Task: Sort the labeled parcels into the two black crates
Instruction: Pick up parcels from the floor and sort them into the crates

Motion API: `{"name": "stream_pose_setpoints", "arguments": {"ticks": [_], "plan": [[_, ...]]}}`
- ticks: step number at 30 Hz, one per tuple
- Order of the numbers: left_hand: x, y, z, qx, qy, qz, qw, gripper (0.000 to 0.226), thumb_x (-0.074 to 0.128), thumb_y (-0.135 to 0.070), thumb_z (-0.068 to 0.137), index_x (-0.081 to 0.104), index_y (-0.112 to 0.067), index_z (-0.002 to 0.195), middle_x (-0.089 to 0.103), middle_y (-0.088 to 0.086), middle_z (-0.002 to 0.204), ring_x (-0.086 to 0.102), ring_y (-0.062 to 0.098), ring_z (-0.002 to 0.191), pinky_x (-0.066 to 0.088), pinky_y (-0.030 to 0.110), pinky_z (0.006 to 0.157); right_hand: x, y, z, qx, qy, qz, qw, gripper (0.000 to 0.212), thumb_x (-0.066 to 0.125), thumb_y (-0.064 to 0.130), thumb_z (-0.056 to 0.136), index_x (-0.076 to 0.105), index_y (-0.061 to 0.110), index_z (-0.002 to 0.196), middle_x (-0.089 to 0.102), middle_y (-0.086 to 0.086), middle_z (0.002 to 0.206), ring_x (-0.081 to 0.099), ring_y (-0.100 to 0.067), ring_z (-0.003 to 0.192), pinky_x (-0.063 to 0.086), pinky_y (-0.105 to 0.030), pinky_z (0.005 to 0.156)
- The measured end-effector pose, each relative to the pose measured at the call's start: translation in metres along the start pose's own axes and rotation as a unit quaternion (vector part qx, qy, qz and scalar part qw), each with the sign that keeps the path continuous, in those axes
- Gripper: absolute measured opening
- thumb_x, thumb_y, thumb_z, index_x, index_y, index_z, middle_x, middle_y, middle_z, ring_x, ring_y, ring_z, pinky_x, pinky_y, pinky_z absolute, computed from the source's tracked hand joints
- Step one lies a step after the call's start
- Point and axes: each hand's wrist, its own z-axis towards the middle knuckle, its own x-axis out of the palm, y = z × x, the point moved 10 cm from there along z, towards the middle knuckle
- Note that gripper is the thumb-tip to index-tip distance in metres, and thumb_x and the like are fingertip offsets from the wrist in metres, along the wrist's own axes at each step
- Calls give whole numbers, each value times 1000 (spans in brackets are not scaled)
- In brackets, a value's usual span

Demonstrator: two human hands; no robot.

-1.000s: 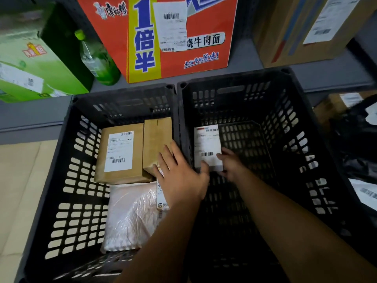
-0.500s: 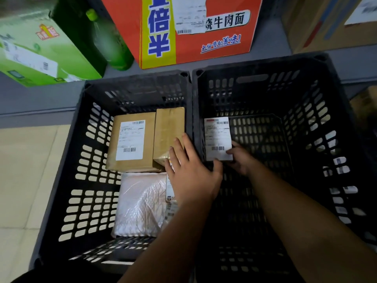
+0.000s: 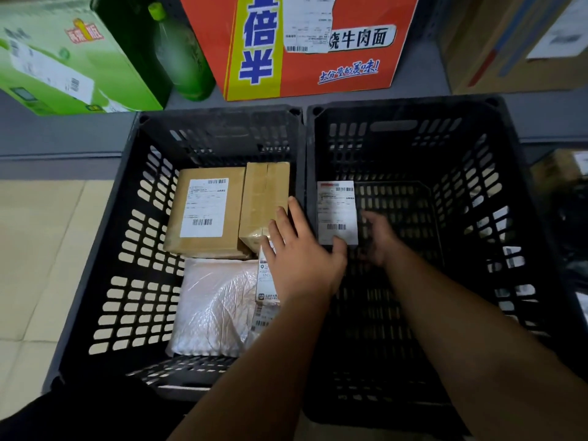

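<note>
green bottle (image 3: pixel 181 58); red carton (image 3: pixel 318 43)

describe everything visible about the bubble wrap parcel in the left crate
The bubble wrap parcel is a silvery white padded bag, crinkled and glossy. It lies flat on the floor of the left crate, near side, in front of two brown boxes. A printed label shows at its right edge, partly hidden by the left hand.
</note>
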Motion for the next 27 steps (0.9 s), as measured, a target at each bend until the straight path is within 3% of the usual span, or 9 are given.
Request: {"name": "stream_pose_setpoints", "arguments": {"ticks": [3, 5, 9, 12, 15, 19, 21, 23, 27], "plan": [[0, 3, 0, 4, 11, 3, 1000, 94, 44, -57, 89, -6, -20, 159, 9, 10, 167, 9, 30, 153, 6, 50, 123, -10, 39, -46, -27, -36, -96, 994, 30, 48, 42, 98, 63, 17, 90, 66, -8, 92, 58, -20, 77, 37, -28, 60], [-2, 4, -2, 5, 19, 4, 1000, 94, 45, -57, 89, -5, -19, 159, 8, 12, 167, 9, 32, 153, 6, 51, 122, -18, 79, -81, -67, -50, -188, 979, 19, 51, 35, 98, 59, 22, 87, 65, -7, 101, 55, -17, 78, 38, -28, 61], [-5, 0, -5, 11, 35, 23, 999, 94, 44, -58, 92, -6, -15, 159, 2, 15, 167, 3, 34, 153, 3, 52, 123, -52, 159, -161, -186, -90, -395, 895, 25, 57, 29, 99, 67, 11, 114, 63, -7, 116, 59, -22, 100, 44, -30, 83], [-9, -7, -14, 43, 30, 94, 994, 94, 41, -60, 94, -12, -16, 158, -11, 19, 166, -9, 37, 153, -2, 54, 122, -100, 182, -221, -240, -129, -440, 855, 36, 63, 29, 96, 63, 10, 126, 61, -8, 130, 57, -26, 116, 44, -33, 99], [-1, -44, -38, 120, 42, 126, 984, 91, 41, -60, 94, -10, -22, 159, -16, 16, 165, -13, 37, 152, -4, 54, 122, -169, 165, -258, -250, -175, -390, 869, 33, 65, 24, 94, 65, 10, 124, 63, -7, 124, 59, -24, 117, 45, -36, 104], [24, -131, -105, 190, 105, 53, 975, 89, 33, -67, 88, 0, -27, 160, -9, 12, 167, -7, 33, 153, -2, 50, 122, -287, 100, -293, -253, -290, -235, 892, 6, 67, 11, 90, 72, 13, 92, 70, -9, 101, 65, -29, 106, 48, -36, 95], [42, -177, -144, 239, 134, 17, 962, 88, 33, -65, 88, 3, -26, 160, -7, 10, 167, -5, 30, 153, -2, 47, 122, -337, 53, -298, -216, -339, -195, 894, 13, 62, 10, 90, 72, 5, 83, 71, -17, 95, 66, -33, 100, 50, -39, 88], [61, -210, -181, 285, 149, -2, 947, 84, 37, -63, 91, 5, -27, 160, -4, 9, 168, -3, 29, 153, -3, 44, 122, -374, 5, -301, -183, -384, -153, 892, 15, 61, 15, 85, 69, 9, 74, 70, -18, 88, 65, -30, 91, 50, -41, 85], [112, -225, -225, 329, 193, 52, 923, 83, 35, -67, 94, -2, -30, 159, -6, 8, 168, -4, 28, 154, -3, 46, 123, -413, -78, -294, -128, -418, -99, 894, 9, 61, 11, 91, 70, 11, 92, 72, -19, 102, 67, -33, 98, 45, -31, 75]]}}
